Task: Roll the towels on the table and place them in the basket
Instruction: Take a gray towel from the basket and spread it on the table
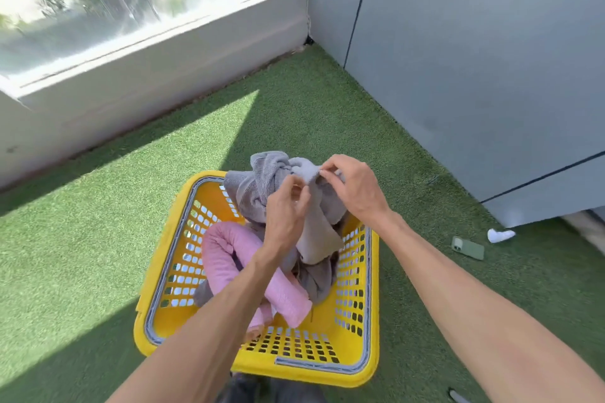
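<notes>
A yellow perforated basket [170,275] stands on the green turf right in front of me. Inside it lies a rolled pink towel [229,258], and a darker grey cloth [317,281] sits beside it. Above the basket's far side I hold up a bunched grey towel [258,180]. My left hand [288,213] grips its hanging part from below. My right hand [350,183] pinches its top edge between thumb and fingers. No table shows in this view.
Green artificial turf [98,239] covers the floor. A low white ledge [147,82] under a glass pane runs along the far left, a grey panel wall [491,75] along the right. A green phone [467,248] and a small white object [500,235] lie on the turf at right.
</notes>
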Action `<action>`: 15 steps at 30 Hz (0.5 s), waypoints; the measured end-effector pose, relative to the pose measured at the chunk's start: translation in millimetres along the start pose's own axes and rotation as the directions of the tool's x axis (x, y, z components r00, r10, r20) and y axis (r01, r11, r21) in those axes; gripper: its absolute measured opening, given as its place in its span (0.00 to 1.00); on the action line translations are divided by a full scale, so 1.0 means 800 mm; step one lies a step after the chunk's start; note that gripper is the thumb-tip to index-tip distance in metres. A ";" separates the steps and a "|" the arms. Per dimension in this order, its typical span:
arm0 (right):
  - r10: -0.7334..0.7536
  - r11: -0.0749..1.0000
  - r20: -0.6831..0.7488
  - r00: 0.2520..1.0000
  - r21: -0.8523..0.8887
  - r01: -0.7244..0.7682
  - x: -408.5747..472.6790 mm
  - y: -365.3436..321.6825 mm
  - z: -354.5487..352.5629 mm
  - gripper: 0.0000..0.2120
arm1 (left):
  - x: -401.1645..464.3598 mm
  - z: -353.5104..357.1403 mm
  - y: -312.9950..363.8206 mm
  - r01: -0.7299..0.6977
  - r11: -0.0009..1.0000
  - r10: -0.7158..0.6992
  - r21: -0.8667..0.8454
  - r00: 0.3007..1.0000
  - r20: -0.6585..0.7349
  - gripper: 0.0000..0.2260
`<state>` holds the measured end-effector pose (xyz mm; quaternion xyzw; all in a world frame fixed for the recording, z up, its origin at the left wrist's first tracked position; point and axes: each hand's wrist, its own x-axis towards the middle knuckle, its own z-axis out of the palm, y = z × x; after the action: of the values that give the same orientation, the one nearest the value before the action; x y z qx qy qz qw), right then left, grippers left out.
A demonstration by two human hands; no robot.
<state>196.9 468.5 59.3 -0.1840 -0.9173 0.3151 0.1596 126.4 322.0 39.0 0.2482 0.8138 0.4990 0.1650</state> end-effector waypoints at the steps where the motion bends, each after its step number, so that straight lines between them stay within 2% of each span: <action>1: 0.038 0.998 -0.005 0.999 0.049 -0.038 0.000 -0.008 -0.012 0.03 | 0.003 -0.007 0.017 -0.025 0.999 0.025 -0.029 1.000 0.005 0.02; 4: 0.194 0.955 -0.007 0.981 0.230 -0.187 -0.001 -0.034 -0.053 0.02 | 0.021 -0.030 0.077 -0.132 0.987 0.135 -0.093 0.990 0.029 0.01; 6: 0.288 0.865 0.019 0.957 0.424 -0.269 -0.005 -0.053 -0.085 0.05 | 0.032 -0.049 0.126 -0.214 0.969 0.224 -0.124 0.972 0.077 0.01; 8: 0.301 0.767 0.065 0.951 0.577 -0.282 -0.009 -0.076 -0.116 0.11 | 0.038 -0.065 0.173 -0.305 0.941 0.325 -0.146 0.936 0.139 0.01; 10: 0.289 0.755 0.027 0.957 0.608 -0.246 -0.016 -0.101 -0.148 0.11 | 0.041 -0.080 0.217 -0.395 0.906 0.419 -0.152 0.889 0.186 0.01; 15: 0.341 0.822 -0.274 0.899 0.551 -0.144 -0.044 -0.168 -0.240 0.03 | 0.032 -0.114 0.320 -0.624 0.763 0.646 -0.170 0.727 0.232 0.02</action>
<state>274.5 454.4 282.6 -0.3061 -0.7214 0.5286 0.3263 120.0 367.2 308.4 0.5719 0.6276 0.5175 0.1062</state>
